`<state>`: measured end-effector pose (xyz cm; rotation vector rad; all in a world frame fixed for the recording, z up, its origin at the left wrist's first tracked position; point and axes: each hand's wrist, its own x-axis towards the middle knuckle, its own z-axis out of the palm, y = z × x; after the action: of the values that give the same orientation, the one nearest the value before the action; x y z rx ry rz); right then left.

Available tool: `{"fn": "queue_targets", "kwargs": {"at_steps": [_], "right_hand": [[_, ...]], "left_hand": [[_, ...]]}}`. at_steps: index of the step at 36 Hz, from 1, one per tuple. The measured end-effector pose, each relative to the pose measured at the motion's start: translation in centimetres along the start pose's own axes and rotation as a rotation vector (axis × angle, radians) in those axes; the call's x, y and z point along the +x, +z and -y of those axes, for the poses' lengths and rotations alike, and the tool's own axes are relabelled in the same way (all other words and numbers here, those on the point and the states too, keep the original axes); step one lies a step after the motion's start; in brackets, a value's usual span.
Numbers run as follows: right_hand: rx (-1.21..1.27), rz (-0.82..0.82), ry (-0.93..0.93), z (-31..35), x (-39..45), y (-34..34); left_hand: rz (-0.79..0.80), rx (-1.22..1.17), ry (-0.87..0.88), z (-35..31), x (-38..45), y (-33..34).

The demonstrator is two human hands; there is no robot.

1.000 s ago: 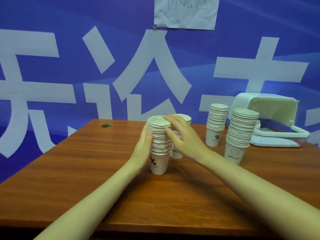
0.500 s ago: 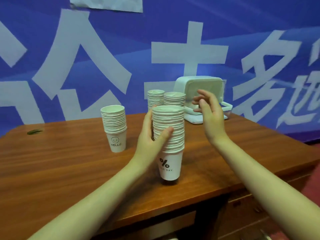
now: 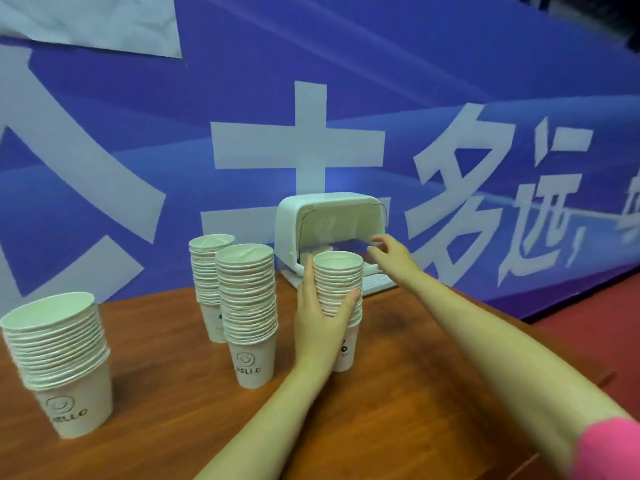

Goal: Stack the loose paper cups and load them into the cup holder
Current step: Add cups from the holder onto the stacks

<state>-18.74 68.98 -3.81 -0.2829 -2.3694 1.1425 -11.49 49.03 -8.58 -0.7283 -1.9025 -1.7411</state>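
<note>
My left hand [image 3: 320, 317] grips a stack of white paper cups [image 3: 341, 289] that stands upright on the wooden table [image 3: 173, 393], thumb on its right side. Just behind it stands the white cup holder [image 3: 329, 220] with its lid raised. My right hand [image 3: 391, 252] reaches to the holder's open front with fingers spread, holding nothing. Three other cup stacks stand on the table: one marked HELLO at the near left [image 3: 60, 362], one marked HELLO in the middle [image 3: 249, 313], and one behind that [image 3: 207, 271].
A blue banner [image 3: 450, 98] with large white characters hangs right behind the table. A white paper sheet [image 3: 93, 22] is taped to it at the upper left. The table's right edge drops to a red floor [image 3: 595, 323].
The view has swung right and closer to the holder. My left hand has carried its stack toward the holder. My right hand has reached forward to the holder's opening.
</note>
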Motion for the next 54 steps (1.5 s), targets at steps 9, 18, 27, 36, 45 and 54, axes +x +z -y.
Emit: {"fn": "queue_targets", "kwargs": {"at_steps": [9, 18, 27, 36, 45, 54], "right_hand": [[-0.151, 0.262, -0.111, -1.3, 11.7, 6.5], [-0.404, 0.576, -0.044, -4.6, 17.9, 11.0], [-0.630, 0.453, -0.183, -3.9, 17.3, 11.3], [-0.271, 0.240, -0.213, -2.9, 14.3, 6.7], [0.360, 0.103, -0.206, 4.6, 4.4, -5.3], [-0.141, 0.320, -0.317, 11.1, -3.3, -8.8]], "left_hand": [[-0.109, -0.134, 0.016, 3.4, 2.0, 1.1], [-0.291, -0.090, -0.075, 7.1, 3.3, -0.2], [-0.173, -0.188, 0.001, 5.8, 2.7, 1.2], [-0.111, -0.233, -0.007, 5.6, 3.0, 1.4], [0.038, -0.230, -0.013, 4.5, 3.2, 1.2], [0.143, -0.200, 0.007, 3.8, 2.7, 0.9]]}}
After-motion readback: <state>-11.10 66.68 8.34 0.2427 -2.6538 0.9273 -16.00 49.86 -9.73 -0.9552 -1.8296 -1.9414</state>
